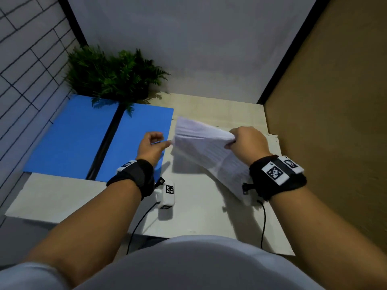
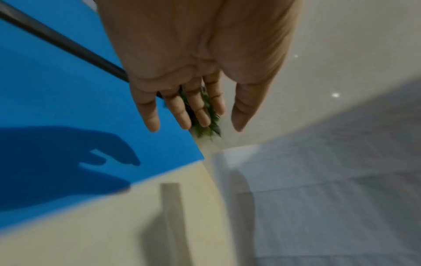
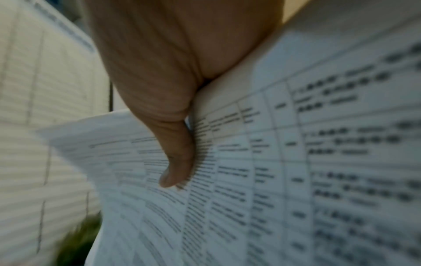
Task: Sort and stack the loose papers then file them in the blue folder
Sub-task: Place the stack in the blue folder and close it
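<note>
The blue folder (image 1: 69, 139) lies open and flat on the left of the table, its black spine (image 1: 106, 143) down the middle. My right hand (image 1: 232, 141) grips a stack of white printed papers (image 1: 205, 149) by its far edge and holds it tilted above the table. In the right wrist view my thumb (image 3: 177, 162) presses on the top sheet (image 3: 296, 162), which bears a printed table. My left hand (image 1: 161, 141) hovers over the folder's right flap (image 2: 68, 108), fingers (image 2: 200, 115) straight and empty, close to the stack's left edge.
A green fern (image 1: 113, 76) stands at the back, overhanging the folder's top. A white gridded wall (image 1: 25, 70) closes the left side and a brown board (image 1: 326, 122) the right. Another sheet's edge (image 1: 273, 140) lies on the table (image 1: 62, 197) behind my right hand.
</note>
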Tool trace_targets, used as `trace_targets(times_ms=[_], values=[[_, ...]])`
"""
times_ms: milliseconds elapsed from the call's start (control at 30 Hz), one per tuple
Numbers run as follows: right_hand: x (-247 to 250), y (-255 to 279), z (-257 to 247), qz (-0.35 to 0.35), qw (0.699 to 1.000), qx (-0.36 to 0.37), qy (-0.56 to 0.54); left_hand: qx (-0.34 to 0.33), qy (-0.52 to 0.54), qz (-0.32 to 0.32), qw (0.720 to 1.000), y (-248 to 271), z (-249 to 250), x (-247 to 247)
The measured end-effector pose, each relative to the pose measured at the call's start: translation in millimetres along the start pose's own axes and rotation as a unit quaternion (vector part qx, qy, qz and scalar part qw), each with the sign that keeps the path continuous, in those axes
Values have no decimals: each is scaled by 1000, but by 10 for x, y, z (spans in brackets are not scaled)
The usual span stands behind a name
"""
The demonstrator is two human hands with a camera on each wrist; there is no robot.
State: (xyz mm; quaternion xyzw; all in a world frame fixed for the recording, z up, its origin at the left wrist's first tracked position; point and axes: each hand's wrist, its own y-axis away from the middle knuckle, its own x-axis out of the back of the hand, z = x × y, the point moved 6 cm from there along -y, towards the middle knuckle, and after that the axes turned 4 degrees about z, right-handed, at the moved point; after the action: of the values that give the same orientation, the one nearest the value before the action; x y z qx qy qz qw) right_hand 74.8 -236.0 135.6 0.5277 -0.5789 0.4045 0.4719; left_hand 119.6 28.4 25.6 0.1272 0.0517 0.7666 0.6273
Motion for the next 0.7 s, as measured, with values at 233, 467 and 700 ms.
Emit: trace_targets(times_ms=[233,467,700], values=[[-117,22,-176,25,749,-173,-639,57,-315,127,939,-516,-525,1627],[-774,-101,-632,-25,679,-230,-696,83,-561,-2,823,-817,-960,2097],[-993,-184,-977,-67,708,-216,-669,61,-578,-135,802,-708,-1081,1992]])
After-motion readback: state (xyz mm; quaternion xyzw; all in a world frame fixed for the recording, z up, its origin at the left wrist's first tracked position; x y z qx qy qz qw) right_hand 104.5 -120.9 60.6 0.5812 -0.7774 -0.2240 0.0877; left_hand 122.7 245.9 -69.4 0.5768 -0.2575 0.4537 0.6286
